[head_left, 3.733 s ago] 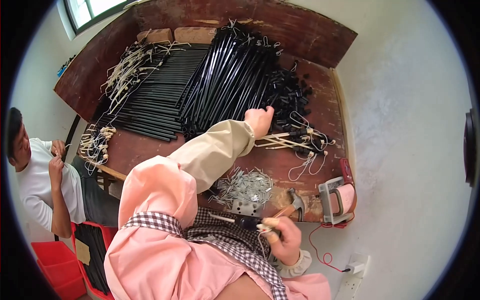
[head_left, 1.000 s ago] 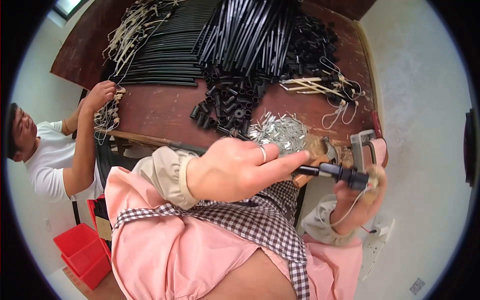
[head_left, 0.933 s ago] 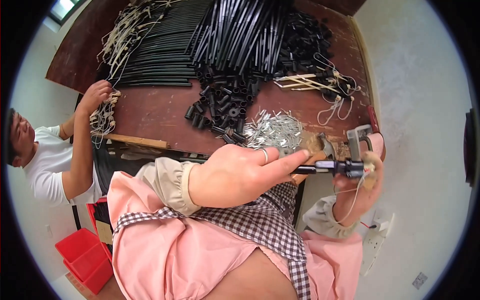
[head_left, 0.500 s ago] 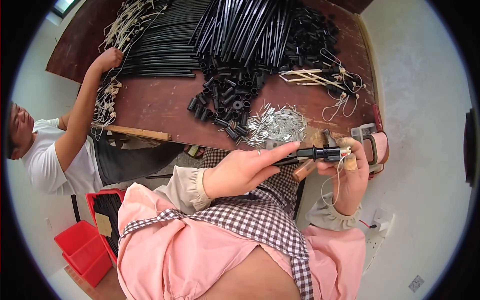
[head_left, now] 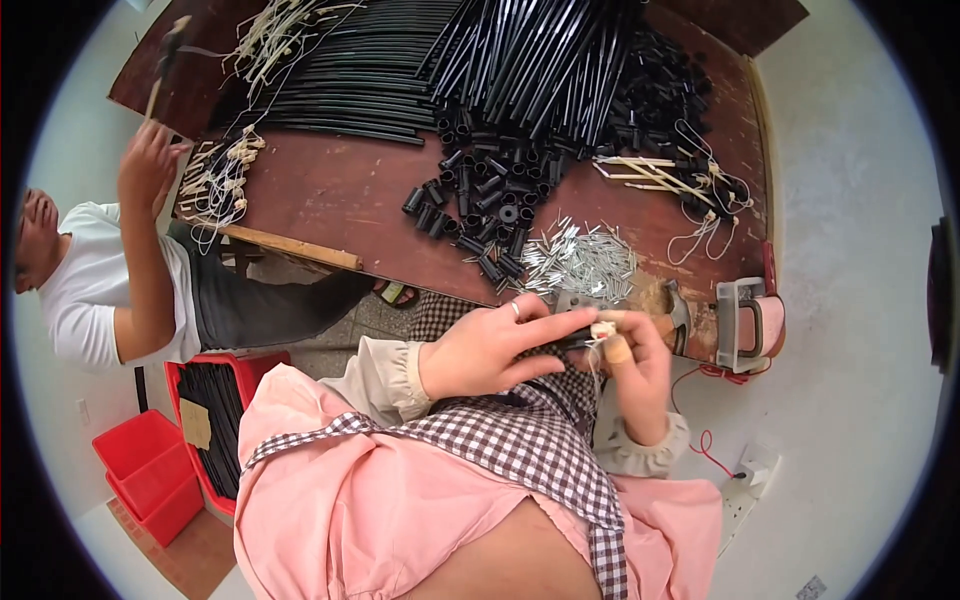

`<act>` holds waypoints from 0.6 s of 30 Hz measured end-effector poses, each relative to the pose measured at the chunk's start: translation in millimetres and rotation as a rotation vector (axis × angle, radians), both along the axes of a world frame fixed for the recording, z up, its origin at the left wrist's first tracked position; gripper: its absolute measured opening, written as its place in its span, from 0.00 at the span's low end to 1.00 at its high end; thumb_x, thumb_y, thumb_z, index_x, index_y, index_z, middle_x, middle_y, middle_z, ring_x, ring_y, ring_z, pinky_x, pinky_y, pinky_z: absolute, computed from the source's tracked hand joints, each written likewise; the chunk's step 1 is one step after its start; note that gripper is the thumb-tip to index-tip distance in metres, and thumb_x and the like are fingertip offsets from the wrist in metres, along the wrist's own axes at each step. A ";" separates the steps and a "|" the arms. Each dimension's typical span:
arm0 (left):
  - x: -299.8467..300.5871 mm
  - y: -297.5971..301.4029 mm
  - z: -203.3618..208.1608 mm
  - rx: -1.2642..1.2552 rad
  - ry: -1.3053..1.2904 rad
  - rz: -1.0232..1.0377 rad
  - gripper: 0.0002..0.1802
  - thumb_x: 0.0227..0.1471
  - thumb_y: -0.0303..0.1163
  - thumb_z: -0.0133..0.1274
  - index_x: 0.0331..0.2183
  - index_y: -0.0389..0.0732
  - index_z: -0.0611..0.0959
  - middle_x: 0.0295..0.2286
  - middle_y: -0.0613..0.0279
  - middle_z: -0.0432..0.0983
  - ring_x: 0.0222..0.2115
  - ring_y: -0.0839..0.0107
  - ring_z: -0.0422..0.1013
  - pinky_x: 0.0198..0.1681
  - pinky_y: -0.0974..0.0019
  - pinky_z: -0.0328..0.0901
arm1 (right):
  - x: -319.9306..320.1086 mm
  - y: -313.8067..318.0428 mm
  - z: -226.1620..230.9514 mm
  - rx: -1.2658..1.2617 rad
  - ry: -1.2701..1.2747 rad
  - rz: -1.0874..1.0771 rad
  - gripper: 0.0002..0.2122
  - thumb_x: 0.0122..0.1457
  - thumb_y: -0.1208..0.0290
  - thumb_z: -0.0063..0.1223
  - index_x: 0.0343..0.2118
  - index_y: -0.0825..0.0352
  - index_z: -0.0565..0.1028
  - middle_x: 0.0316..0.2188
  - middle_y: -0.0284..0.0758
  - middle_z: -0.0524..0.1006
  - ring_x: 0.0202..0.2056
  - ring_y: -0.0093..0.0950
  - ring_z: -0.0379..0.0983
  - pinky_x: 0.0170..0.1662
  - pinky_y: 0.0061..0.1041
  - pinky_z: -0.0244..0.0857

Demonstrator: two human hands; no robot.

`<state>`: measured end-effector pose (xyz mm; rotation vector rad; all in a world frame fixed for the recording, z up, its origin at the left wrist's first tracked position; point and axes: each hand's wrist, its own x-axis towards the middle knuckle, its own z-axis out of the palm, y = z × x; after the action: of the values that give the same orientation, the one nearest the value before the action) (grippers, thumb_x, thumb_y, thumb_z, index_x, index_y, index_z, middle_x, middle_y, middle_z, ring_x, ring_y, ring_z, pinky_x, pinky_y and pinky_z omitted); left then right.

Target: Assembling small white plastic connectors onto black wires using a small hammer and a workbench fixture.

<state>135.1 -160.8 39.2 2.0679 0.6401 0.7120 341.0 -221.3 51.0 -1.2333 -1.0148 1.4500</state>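
My left hand (head_left: 495, 345) is closed round a black tubular fitting, mostly hidden under its fingers. A cream-coloured end piece (head_left: 603, 329) with a thin pale cord hanging from it shows between my two hands. My right hand (head_left: 645, 375) pinches the end piece between thumb and fingers; a tan wrap covers part of the thumb. Beyond my hands, a pile of small silver pins (head_left: 580, 260) lies on the brown table (head_left: 330, 200). A hammer (head_left: 677, 315) rests at the table's near edge.
Short black tube pieces (head_left: 490, 185) and long black rods (head_left: 530, 70) cover the far middle. Cream sticks with cords (head_left: 650, 175) lie to the right, near a pink-and-grey device (head_left: 750, 325). A co-worker (head_left: 110, 290) sits at left, behind red bins (head_left: 150, 470).
My hands have drawn together, and the black fitting's exposed length is now mostly covered. My right hand has moved left. The co-worker's hand has lifted off the table with a stick-like piece.
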 end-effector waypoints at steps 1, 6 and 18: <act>-0.3 -1.2 -3.8 -0.001 -0.002 -0.002 0.30 0.45 0.25 0.56 0.52 0.42 0.71 0.30 0.53 0.73 0.26 0.59 0.71 0.32 0.65 0.67 | -2.6 0.2 -5.4 -0.001 -0.002 -0.002 0.12 0.61 0.73 0.45 0.46 0.73 0.65 0.36 0.35 0.74 0.32 0.21 0.73 0.36 0.18 0.68; -4.3 -1.1 -15.7 -0.113 -0.067 0.020 0.24 0.43 0.28 0.58 0.46 0.39 0.74 0.27 0.52 0.73 0.27 0.59 0.72 0.32 0.64 0.67 | -8.1 9.1 -1.1 -0.046 0.093 0.094 0.11 0.59 0.75 0.48 0.43 0.72 0.67 0.33 0.33 0.73 0.30 0.17 0.70 0.33 0.16 0.65; -12.9 -2.8 -14.7 -0.202 0.133 -0.047 0.16 0.43 0.28 0.55 0.38 0.34 0.76 0.28 0.51 0.74 0.28 0.57 0.72 0.33 0.63 0.66 | -2.9 11.9 15.5 0.545 -0.327 -0.061 0.10 0.52 0.71 0.57 0.35 0.70 0.74 0.22 0.35 0.73 0.21 0.24 0.70 0.24 0.22 0.63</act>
<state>122.2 -163.7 24.5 1.9476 0.7053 0.4651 338.1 -209.4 66.5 -1.0942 -1.4609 0.8493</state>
